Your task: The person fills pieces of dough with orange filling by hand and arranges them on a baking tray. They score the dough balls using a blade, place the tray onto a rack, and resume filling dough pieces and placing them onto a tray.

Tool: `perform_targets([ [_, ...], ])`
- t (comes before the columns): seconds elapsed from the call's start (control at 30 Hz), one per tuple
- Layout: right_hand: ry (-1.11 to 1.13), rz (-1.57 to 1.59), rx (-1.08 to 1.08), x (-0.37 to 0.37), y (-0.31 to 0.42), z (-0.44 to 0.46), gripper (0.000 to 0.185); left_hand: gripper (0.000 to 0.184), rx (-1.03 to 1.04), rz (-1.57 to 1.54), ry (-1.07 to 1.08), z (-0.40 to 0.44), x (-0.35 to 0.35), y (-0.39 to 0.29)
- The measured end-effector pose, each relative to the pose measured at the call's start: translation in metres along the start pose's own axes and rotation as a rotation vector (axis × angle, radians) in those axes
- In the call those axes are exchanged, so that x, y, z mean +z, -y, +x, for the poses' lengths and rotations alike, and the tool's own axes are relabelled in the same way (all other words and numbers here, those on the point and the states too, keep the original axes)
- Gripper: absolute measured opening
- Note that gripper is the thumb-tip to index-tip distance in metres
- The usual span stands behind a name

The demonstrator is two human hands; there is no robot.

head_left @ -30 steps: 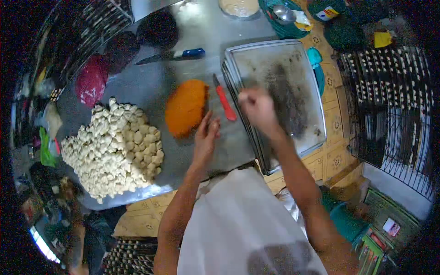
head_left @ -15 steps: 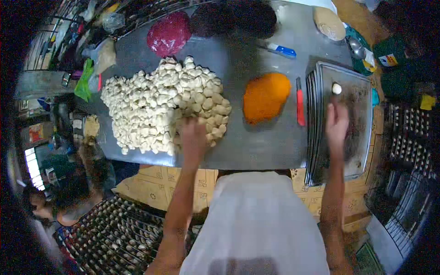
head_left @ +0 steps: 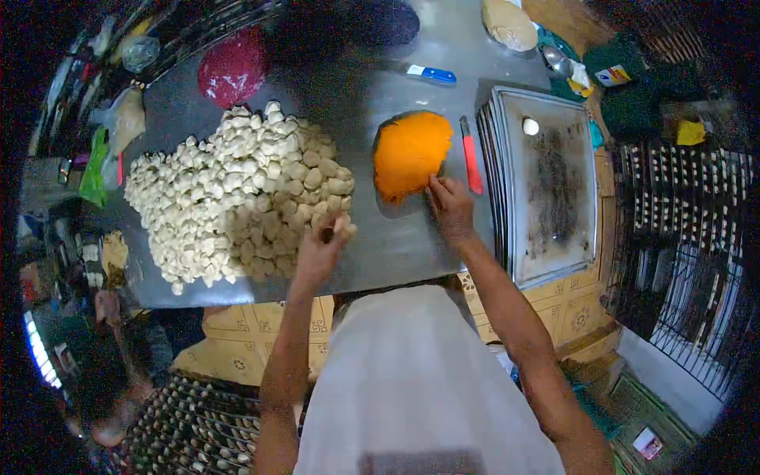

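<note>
**Hands apart: left hand [head_left: 318, 255] pinching a dough piece [head_left: 343, 229], right hand [head_left: 454, 210] at the orange mass [head_left: 410, 154]**

We take clock directions from the orange mass, with twelve toward the far side of the table [head_left: 378, 257]. We find the left hand between seven and eight o'clock, thumb and fingers closed on the pale piece beside the right-hand border of the dough heap [head_left: 229, 202]. The right hand stands near five, its forearm slanting up from the right and its fingertips bunched against the mass's lower edge; we cannot tell whether they grip any of it.

We note bare metal between heap and mass, and again toward the near table edge at six. Room is tighter at three, where the red-handled knife [head_left: 471, 162] lies between the mass and the tray stack [head_left: 582, 198]. The blue-handled knife [head_left: 431, 74] lies well apart, just past twelve.

We record the mass as bright orange, rounded on top, with a rougher lower edge. The heap, at about eight, is of many small cream lumps, its right part shaded. One pale ball [head_left: 530, 126] sits near the upper left corner of the top tray.
</note>
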State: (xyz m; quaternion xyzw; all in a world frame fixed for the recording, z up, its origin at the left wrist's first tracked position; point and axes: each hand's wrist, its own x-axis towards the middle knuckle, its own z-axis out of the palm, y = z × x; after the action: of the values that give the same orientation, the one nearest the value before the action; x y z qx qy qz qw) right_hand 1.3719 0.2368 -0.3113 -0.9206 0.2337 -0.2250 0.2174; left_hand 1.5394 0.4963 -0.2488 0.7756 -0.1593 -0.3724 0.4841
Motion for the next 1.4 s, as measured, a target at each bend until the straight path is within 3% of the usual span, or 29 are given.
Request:
perform_targets([
  [0.07, -0.003, 0.001, -0.024, 0.002, -0.006, 0.002, 0.023, 0.034, -0.087, -0.004, 0.175, -0.005, 0.022, 0.025],
  [0.2, 0.110, 0.001, -0.237, -0.004, -0.031, 0.011, 0.031, 0.030, -0.139, -0.187, 0.191, -0.019, 0.070, 0.027],
  [0.37, 0.366, -0.075, -0.128, 0.004, -0.040, 0.017, 0.028, 0.033, -0.284, -0.199, 0.184, -0.003, 0.110, 0.028],
  [0.47, 1.047, 0.698, 0.810, -0.027, -0.029, 0.029, 0.017, 0.035, -0.238, -0.184, 0.138, 0.019, 0.132, 0.038],
  [0.5, 1.050, 0.697, 0.807, -0.035, -0.021, 0.027, 0.017, 0.035, -0.239, -0.185, 0.134, 0.021, 0.135, 0.031],
  [0.6, 0.566, 0.820, 0.935, -0.052, 0.010, 0.004, 0.018, 0.026, -0.365, -0.473, 0.106, 0.018, 0.140, -0.002],
  [0.63, 0.559, 0.815, 0.945, -0.049, 0.016, -0.004, 0.018, 0.026, -0.369, -0.474, 0.118, 0.017, 0.141, -0.006],
  [0.73, 0.246, 0.188, 0.024, -0.032, 0.029, -0.025, 0.023, 0.039, -0.290, -0.682, 0.201, 0.020, 0.141, -0.014],
  [0.9, 0.191, 0.187, 0.094, -0.032, 0.052, -0.038, 0.025, 0.039, -0.295, -0.664, 0.245, 0.020, 0.113, 0.016],
  [1.0, 0.462, 0.890, 0.889, -0.048, 0.058, -0.020, 0.028, 0.037, -0.284, -0.612, 0.443, 0.015, 0.098, 0.006],
  [1.03, 0.442, 0.879, 0.897, -0.048, 0.057, -0.024, 0.028, 0.037, -0.280, -0.612, 0.466, 0.014, 0.095, 0.002],
  [1.13, 0.523, 0.505, 0.516, -0.042, 0.061, -0.022, 0.031, 0.037, -0.072, -0.224, 0.599, 0.014, 0.082, -0.007],
  [1.3, 0.591, 0.830, 0.687, -0.048, 0.063, -0.025, 0.033, 0.036, -0.220, -0.269, 0.448, 0.012, 0.087, 0.007],
  [1.4, 0.401, 1.015, 0.728, -0.023, 0.050, -0.031, 0.029, 0.031, -0.009, -0.295, 0.366, 0.017, 0.102, 0.023],
])
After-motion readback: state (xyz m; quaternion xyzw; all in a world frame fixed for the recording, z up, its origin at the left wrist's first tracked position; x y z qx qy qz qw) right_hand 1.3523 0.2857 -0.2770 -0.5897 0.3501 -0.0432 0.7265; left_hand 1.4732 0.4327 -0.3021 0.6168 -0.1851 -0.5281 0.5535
